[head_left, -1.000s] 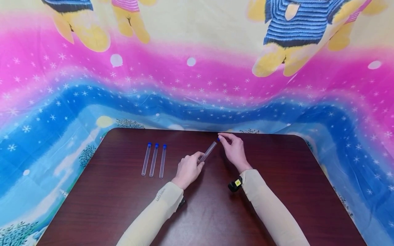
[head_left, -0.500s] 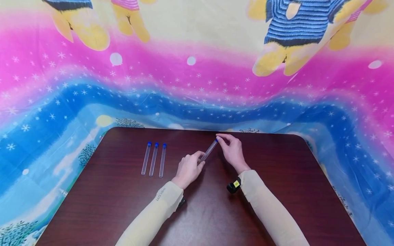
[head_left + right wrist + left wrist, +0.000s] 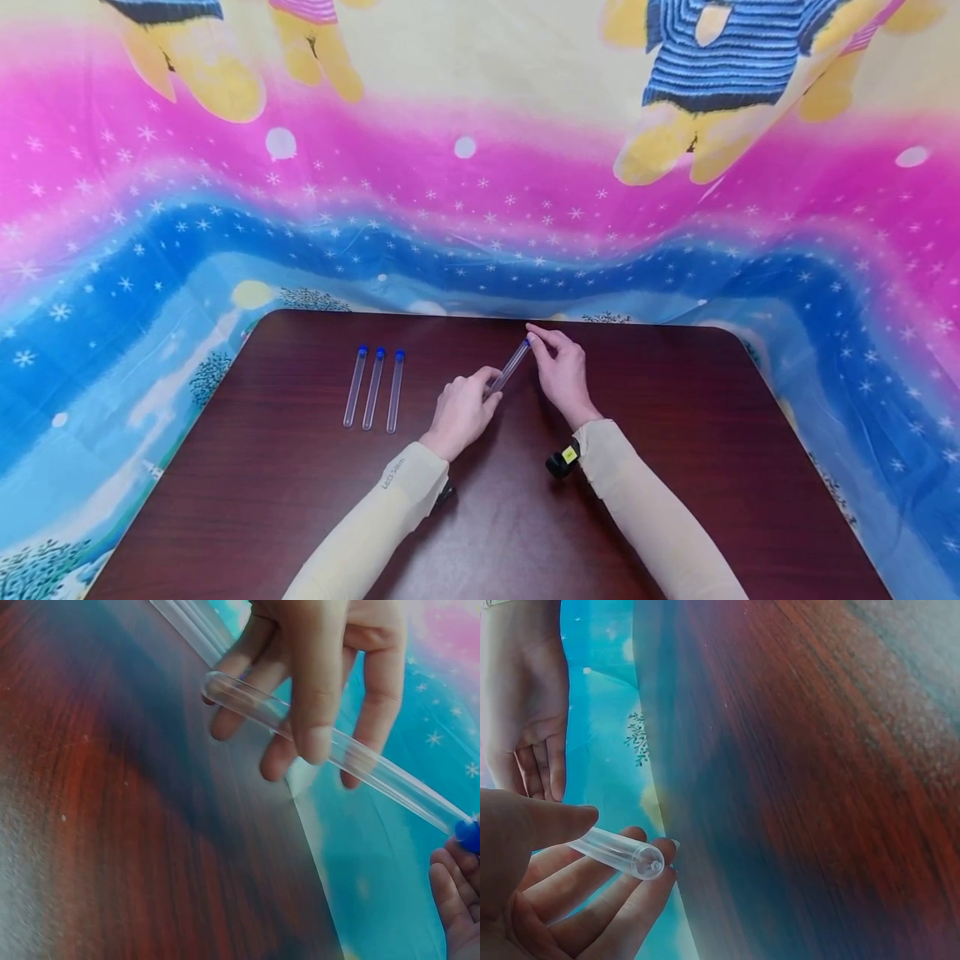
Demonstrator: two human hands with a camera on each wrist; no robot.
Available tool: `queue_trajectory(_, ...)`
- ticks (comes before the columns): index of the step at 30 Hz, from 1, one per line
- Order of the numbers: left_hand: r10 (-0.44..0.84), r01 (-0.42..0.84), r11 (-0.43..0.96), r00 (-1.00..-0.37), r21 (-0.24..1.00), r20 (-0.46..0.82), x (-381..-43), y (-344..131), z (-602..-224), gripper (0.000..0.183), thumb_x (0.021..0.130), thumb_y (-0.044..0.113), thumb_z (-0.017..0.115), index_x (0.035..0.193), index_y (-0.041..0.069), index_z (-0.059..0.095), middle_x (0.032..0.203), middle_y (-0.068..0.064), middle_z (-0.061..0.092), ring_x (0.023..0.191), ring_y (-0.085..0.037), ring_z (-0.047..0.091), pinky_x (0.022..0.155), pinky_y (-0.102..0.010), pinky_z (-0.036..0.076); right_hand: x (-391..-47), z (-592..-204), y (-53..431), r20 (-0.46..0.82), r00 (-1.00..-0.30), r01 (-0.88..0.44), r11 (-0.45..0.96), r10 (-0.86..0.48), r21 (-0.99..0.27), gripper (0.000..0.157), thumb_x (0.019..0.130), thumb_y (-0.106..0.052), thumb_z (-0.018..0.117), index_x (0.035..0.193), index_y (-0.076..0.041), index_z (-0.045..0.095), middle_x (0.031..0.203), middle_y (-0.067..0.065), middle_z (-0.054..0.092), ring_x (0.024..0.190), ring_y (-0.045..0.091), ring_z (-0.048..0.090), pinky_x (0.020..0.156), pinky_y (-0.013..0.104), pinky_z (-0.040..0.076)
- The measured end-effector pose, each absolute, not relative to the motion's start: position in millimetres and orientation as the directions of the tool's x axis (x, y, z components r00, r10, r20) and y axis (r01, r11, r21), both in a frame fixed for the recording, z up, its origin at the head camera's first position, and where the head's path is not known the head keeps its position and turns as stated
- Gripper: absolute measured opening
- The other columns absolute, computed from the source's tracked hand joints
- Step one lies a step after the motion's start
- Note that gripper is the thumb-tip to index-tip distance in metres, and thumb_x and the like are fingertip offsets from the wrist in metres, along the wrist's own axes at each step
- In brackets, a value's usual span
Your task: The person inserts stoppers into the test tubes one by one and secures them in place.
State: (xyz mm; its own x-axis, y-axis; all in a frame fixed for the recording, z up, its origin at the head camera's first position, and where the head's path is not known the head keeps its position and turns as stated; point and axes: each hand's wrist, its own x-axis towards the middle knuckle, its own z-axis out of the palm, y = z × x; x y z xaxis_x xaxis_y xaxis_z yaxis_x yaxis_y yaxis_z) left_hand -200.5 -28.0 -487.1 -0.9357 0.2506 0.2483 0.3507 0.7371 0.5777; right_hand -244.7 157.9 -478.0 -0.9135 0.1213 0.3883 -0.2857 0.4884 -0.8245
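My left hand point(image 3: 459, 410) holds a clear test tube point(image 3: 513, 363) between thumb and fingers, tilted with its mouth up and to the right. In the left wrist view the rounded end of the tube point(image 3: 651, 864) pokes out past the thumb. A blue cap point(image 3: 469, 835) sits at the tube's mouth in the right wrist view. My right hand point(image 3: 564, 377) pinches this cap with thumb and fingertips, hiding much of it in the head view. Left of the hands, three more test tubes point(image 3: 373, 387) with blue caps lie side by side on the dark table point(image 3: 285, 492).
A patterned cloth point(image 3: 480, 233) with snowflakes and bears hangs behind and around the table. Black wrist cameras are strapped at both cuffs; the right one point(image 3: 562, 460) carries a yellow label.
My right hand has brought the blue cap from just beyond the tube's open end onto its mouth. The right wrist has since shifted slightly left; the left hand stays nearly still.
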Motion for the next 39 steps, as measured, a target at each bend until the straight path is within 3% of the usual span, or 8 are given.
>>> queue_trajectory(7, 0.245, 0.348, 0.738, -0.937, 0.579, 0.25, -201.7, -26.8, -487.2, 0.029, 0.096, 0.018, 0.073, 0.124, 0.019, 0.069, 0.095, 0.0, 0.077, 0.08, -0.019, 0.073, 0.063, -0.039, 0.054, -242.3, -483.7, 151.7, 0.345, -0.93, -0.277, 0.373, 0.13, -0.886, 0.036, 0.097, -0.036, 0.071, 0.132, -0.024, 0.071, 0.099, 0.002, 0.075, 0.084, 0.015, 0.069, 0.075, 0.026, 0.052)
queue_trajectory(22, 0.25, 0.351, 0.739, -0.935, 0.575, 0.251, -201.8, -24.4, -485.1, 0.03, 0.097, 0.02, 0.072, 0.127, 0.017, 0.069, 0.095, 0.0, 0.077, 0.078, -0.018, 0.073, 0.062, -0.037, 0.054, -235.9, -491.2, 140.2, 0.34, -0.938, -0.307, 0.308, 0.061, -0.901, 0.056, 0.096, -0.023, 0.074, 0.147, -0.02, 0.051, 0.097, 0.006, 0.074, 0.088, 0.021, 0.072, 0.084, 0.037, 0.056)
queue_trajectory(39, 0.279, 0.382, 0.724, -0.924, 0.574, 0.263, -201.4, -25.0, -485.4, 0.029, 0.096, 0.017, 0.072, 0.125, 0.015, 0.072, 0.093, -0.001, 0.077, 0.075, -0.02, 0.072, 0.059, -0.037, 0.053, -238.5, -489.2, 137.9, 0.37, -0.928, -0.352, 0.248, 0.03, -0.902, 0.049, 0.096, -0.01, 0.073, 0.142, -0.007, 0.056, 0.091, 0.012, 0.075, 0.087, 0.026, 0.073, 0.081, 0.026, 0.055)
